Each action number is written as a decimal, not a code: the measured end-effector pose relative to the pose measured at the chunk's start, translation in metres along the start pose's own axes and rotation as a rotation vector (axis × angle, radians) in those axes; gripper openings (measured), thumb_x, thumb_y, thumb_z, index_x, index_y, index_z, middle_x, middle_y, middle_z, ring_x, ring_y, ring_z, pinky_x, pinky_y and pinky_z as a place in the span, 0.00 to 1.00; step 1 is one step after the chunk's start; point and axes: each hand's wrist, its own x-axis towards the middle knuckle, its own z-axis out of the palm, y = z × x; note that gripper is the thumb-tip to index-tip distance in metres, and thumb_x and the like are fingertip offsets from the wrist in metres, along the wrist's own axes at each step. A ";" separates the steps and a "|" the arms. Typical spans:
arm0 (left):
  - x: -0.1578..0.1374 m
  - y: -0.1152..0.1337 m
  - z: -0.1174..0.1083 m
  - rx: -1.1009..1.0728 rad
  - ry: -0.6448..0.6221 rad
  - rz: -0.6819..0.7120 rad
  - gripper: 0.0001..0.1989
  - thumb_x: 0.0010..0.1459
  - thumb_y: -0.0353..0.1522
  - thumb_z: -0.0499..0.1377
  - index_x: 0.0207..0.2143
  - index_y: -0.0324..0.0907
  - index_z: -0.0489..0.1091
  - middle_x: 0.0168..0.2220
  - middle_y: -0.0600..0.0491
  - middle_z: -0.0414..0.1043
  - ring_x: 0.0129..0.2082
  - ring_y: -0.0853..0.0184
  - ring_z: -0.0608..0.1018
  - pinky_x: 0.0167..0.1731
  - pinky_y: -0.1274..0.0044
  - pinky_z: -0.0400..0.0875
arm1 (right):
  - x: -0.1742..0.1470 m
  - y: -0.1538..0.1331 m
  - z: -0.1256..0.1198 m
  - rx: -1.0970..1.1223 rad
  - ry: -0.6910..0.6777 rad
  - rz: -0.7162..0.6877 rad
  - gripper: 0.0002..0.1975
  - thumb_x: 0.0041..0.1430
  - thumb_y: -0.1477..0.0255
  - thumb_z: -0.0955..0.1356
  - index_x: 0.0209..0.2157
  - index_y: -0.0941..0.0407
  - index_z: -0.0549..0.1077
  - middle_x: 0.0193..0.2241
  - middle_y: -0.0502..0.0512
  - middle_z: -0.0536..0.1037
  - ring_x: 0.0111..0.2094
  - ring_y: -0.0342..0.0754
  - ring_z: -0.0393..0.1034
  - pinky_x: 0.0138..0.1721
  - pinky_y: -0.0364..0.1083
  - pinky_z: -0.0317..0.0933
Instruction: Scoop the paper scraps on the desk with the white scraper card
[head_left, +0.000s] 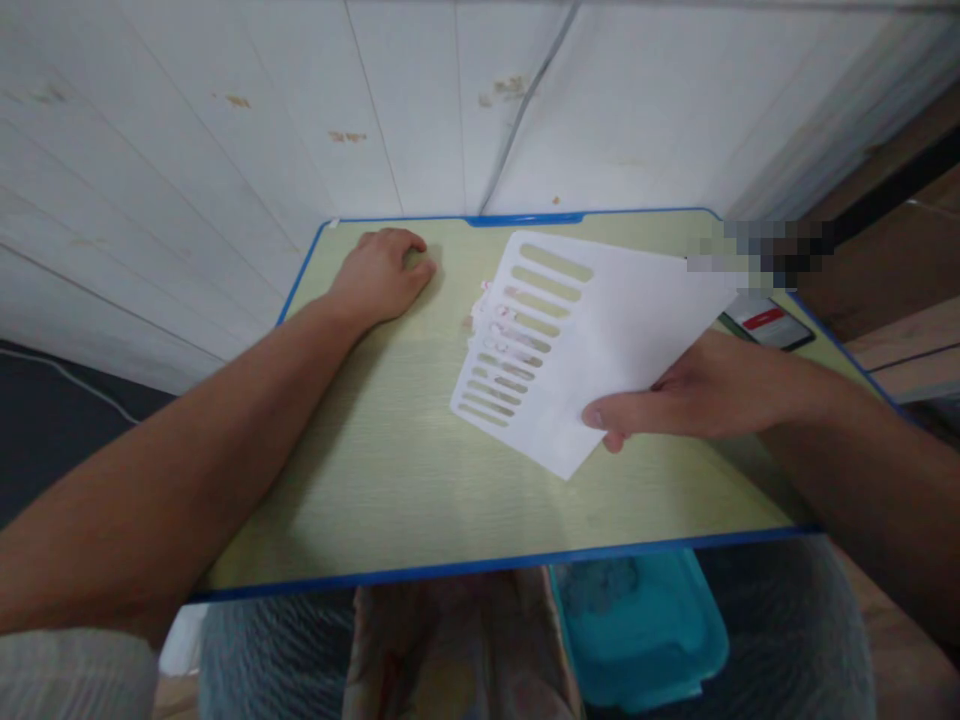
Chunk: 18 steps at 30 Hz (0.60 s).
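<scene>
My right hand [675, 395] grips a white slotted card [622, 320] by its lower right edge, thumb on top and fingers underneath. The card is held tilted above the table, and a row of long rounded slots runs down its left side. Through the slots and past the left edge, small pieces with pinkish-red printing [480, 305] are partly visible; most of them is hidden. Resting at the table's back left, my left hand [386, 270] has loosely curved fingers, with a gap between thumb and forefinger and nothing seen in it.
A pale green folding table [375, 490] with a blue rim stands against a white plank wall [300, 110]. At the right lies a phone [769, 320], beside a blurred-out patch. Below the front edge are a turquoise basin [645, 640] and a brownish bag-like container [360, 650] between my knees.
</scene>
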 end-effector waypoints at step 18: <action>-0.001 0.008 -0.005 0.064 -0.026 0.002 0.23 0.74 0.39 0.58 0.62 0.34 0.77 0.68 0.42 0.77 0.67 0.54 0.74 0.75 0.62 0.63 | -0.003 0.004 -0.008 0.001 -0.261 -0.013 0.12 0.67 0.65 0.75 0.30 0.53 0.84 0.30 0.53 0.89 0.31 0.49 0.85 0.34 0.43 0.79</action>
